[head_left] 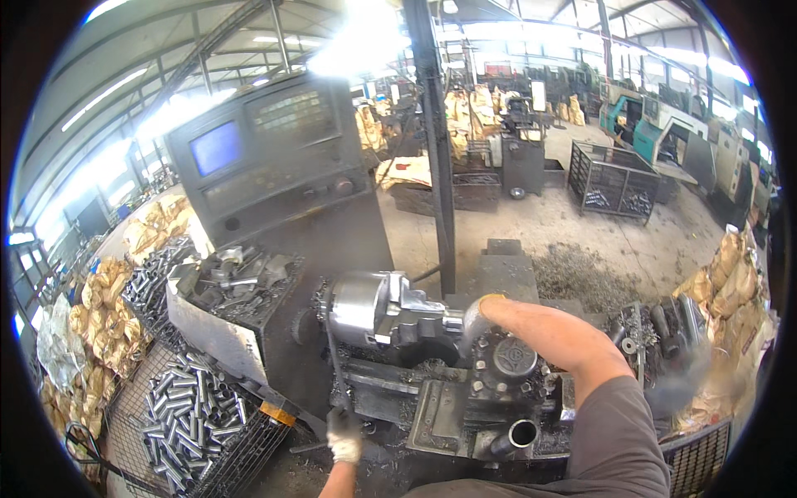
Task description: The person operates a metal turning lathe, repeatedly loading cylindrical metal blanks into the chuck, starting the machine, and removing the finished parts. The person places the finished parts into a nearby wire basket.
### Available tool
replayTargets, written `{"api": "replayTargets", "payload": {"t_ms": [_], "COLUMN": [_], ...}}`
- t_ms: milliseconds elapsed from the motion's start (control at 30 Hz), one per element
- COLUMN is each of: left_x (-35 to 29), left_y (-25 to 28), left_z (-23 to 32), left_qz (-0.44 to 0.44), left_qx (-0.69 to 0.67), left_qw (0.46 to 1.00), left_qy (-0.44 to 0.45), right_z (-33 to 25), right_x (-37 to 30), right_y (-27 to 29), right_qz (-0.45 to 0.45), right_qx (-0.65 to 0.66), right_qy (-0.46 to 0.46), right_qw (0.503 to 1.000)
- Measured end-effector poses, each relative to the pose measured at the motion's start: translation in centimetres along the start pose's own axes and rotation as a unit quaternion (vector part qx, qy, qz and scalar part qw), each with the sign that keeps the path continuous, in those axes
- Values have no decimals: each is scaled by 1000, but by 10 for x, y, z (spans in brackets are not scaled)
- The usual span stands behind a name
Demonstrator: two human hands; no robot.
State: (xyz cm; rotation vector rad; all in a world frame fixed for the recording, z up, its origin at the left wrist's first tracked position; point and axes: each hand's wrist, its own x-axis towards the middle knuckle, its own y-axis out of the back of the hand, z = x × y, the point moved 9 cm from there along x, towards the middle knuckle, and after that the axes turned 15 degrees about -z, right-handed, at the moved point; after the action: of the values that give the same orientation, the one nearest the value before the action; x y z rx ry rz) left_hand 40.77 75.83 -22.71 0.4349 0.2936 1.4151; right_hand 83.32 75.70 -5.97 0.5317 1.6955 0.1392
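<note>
In front of me is a lathe with a shiny metal chuck [359, 309], its stepped jaws facing right. A short metal tube [452, 320] sticks out of the jaws. My right hand [476, 322], in a pale work glove, is closed round the tube's outer end; its fingers are partly hidden and blurred. Low and to the left, my left hand [344, 437], in a soiled white glove, is closed on the lower end of a long dark lever [336, 369] that rises beside the chuck. The bolted tool post [513, 357] stands just under my right forearm.
A control cabinet [274, 149] with a lit screen rises behind the chuck. At left, a wire basket [124, 407] holds many cut tubes. An upright tube [522, 433] stands on the carriage. Metal shavings [577, 270] cover the floor behind; sacks [730, 290] stand at right.
</note>
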Motion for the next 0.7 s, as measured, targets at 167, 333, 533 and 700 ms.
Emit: {"api": "replayTargets", "payload": {"t_ms": [167, 333, 533, 700], "left_x": [51, 121, 152, 196], "left_y": [-32, -57, -56, -75], "left_z": [214, 261, 253, 302], "left_qz": [26, -34, -29, -210], "left_qx": [250, 411, 448, 502], "left_qw": [895, 841, 798, 760], "left_qy": [-369, -350, -402, -356], "right_z": [49, 227, 304, 47], "right_x": [117, 37, 0, 22], "right_y": [39, 67, 8, 55], "right_qz": [76, 349, 384, 189], "right_qx": [-79, 116, 551, 75], "right_qy": [125, 76, -39, 158], "right_qw": [986, 927, 740, 966]}}
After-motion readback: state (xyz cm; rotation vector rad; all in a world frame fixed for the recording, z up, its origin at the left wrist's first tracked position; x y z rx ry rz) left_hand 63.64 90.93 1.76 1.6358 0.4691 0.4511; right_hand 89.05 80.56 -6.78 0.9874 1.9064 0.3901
